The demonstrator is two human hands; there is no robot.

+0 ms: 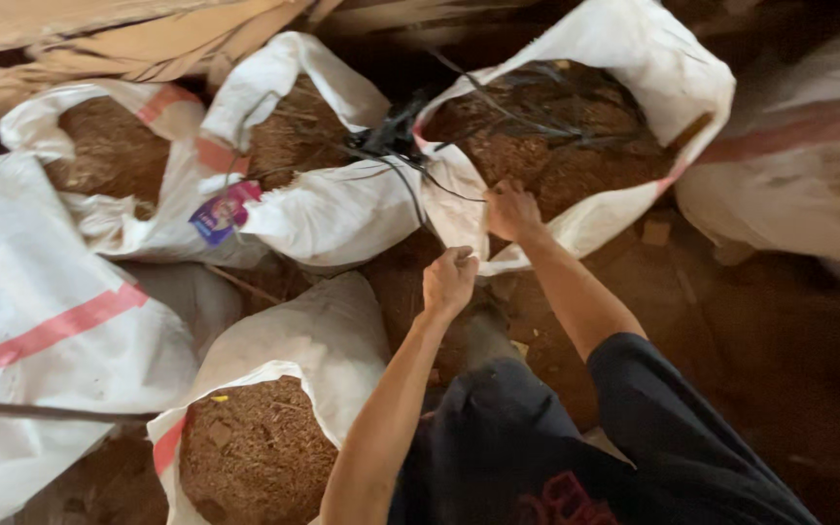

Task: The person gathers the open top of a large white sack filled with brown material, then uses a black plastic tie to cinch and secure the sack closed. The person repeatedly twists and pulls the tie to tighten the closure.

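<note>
White woven sacks, each open-mouthed and filled with brown fibrous material: one at upper right [634, 87], its rim gripped by the right hand [511, 212]; one at upper centre [332, 209]; one at upper left [128, 209]; one at lower centre [313, 335]. A large closed sack with a pink stripe [41, 321] lies at left, another [809, 165] at far right. A small purple-and-pink label [223, 214] hangs between the upper-left and upper-centre sacks.

right hand [511, 211] fingertips hidden behind sack rim [459, 209], bottom sack [274, 389] cut off
</note>
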